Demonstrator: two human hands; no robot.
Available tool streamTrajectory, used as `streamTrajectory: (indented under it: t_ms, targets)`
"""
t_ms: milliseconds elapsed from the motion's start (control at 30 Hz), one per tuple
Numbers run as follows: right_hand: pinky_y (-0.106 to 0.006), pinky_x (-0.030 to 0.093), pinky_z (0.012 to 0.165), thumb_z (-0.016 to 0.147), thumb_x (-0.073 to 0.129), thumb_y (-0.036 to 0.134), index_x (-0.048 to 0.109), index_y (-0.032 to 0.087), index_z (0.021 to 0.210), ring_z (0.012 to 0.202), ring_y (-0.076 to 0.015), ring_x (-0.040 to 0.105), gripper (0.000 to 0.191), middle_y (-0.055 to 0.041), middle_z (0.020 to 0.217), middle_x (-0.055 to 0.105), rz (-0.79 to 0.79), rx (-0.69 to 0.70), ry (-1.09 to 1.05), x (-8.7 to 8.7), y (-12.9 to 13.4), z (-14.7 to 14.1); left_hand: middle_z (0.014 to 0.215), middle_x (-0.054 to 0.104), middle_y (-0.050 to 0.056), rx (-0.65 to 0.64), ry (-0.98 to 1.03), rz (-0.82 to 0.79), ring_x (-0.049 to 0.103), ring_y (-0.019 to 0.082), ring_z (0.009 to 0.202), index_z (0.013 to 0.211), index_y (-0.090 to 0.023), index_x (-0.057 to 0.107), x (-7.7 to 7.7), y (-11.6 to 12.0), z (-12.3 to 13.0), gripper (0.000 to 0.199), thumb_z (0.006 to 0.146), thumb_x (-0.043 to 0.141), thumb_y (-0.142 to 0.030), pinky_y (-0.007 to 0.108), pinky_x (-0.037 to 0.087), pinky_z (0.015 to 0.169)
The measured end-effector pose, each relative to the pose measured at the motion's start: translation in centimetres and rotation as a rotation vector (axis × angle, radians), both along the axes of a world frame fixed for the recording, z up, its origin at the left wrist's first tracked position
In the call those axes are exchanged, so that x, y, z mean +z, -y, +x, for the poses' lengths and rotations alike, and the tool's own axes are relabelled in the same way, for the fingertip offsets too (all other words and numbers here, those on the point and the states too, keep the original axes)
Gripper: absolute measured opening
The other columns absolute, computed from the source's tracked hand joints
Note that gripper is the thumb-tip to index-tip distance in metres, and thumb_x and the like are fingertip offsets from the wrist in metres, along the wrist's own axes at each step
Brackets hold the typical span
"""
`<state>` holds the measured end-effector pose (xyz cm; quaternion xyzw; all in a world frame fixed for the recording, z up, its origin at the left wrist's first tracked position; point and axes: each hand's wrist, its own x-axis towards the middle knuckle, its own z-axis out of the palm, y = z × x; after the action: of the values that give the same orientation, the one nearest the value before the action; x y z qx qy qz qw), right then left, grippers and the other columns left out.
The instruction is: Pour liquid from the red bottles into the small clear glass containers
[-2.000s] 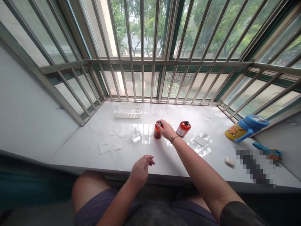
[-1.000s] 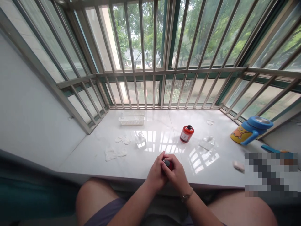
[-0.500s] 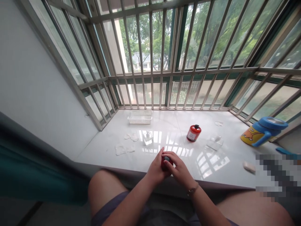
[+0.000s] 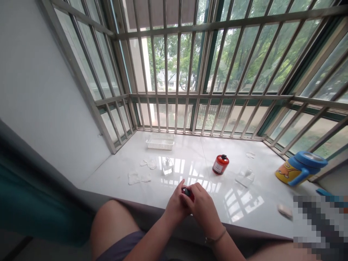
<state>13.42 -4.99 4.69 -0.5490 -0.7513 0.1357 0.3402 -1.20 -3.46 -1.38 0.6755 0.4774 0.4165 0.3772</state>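
My left hand (image 4: pixel 174 204) is closed around a small red bottle (image 4: pixel 191 196) with a dark cap (image 4: pixel 186 191), just above the front edge of the sill. My right hand (image 4: pixel 202 203) closes on the same bottle from the other side, its thumb lying near the cap. Fingers hide most of the bottle. Beyond the hands, a larger red bottle (image 4: pixel 220 165) with a black top and a pale label stands upright. A clear square glass bottle (image 4: pixel 168 168) stands to the left, and another clear bottle (image 4: pixel 245 177) lies to the right.
A white perforated basket (image 4: pixel 160 144) sits near the window bars. Crumpled white tissues (image 4: pixel 138 177) lie at the left. On the right are a blue and yellow mug (image 4: pixel 296 168), a small pale object (image 4: pixel 285 211) and a blurred-out patch. Metal bars (image 4: pixel 193 97) line the window behind.
The view has tilted upward a little. The bottle now leans to the left in my hands, and my right hand has turned so that its back covers more of it.
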Motion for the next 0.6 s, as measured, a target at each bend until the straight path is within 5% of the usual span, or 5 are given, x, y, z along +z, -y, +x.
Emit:
streamTrajectory:
  t_ms: [233,367,467,600]
  targets:
    - [-0.033,0.057,0.093,0.100,0.056,0.000,0.068,0.021,0.130,0.102,-0.0212,0.070,0.039,-0.0073,0.116,0.069,-0.073,0.162,0.121,2.5,-0.1,0.3,0.158,0.057,0.021,-0.014,0.005,0.033,0.060,0.038,0.143,0.164,-0.014,0.033,-0.6,-0.2,-0.4,0.096,0.083,0.079,-0.035,0.054,0.051,0.121]
    - [-0.040,0.058,0.096,0.102,0.066,0.012,0.069,0.018,0.125,0.105,-0.0271,0.070,0.025,-0.0113,0.115,0.071,-0.046,0.066,0.337,3.9,0.0,-0.5,0.156,0.058,0.020,-0.001,0.019,0.076,0.061,0.036,0.143,0.164,-0.015,0.033,-1.2,-0.4,0.0,0.090,0.088,0.076,-0.037,0.055,0.050,0.123]
    - [-0.036,0.058,0.083,0.105,0.068,0.030,0.070,0.017,0.114,0.092,-0.0268,0.073,0.016,-0.0097,0.099,0.074,-0.128,-0.078,0.456,4.0,-0.4,-1.3,0.148,0.065,0.018,0.006,0.023,0.063,0.067,0.034,0.134,0.165,-0.017,0.033,-1.7,-0.6,0.2,0.088,0.091,0.075,-0.040,0.054,0.054,0.119]
    - [-0.033,0.056,0.077,0.108,0.061,0.021,0.068,0.014,0.121,0.089,-0.0244,0.074,0.016,-0.0095,0.099,0.075,-0.111,0.040,0.609,3.8,-1.1,-1.2,0.159,0.056,0.022,0.066,-0.003,0.025,0.057,0.039,0.147,0.160,-0.014,0.040,-2.0,-0.7,0.3,0.080,0.093,0.073,-0.043,0.057,0.049,0.124]
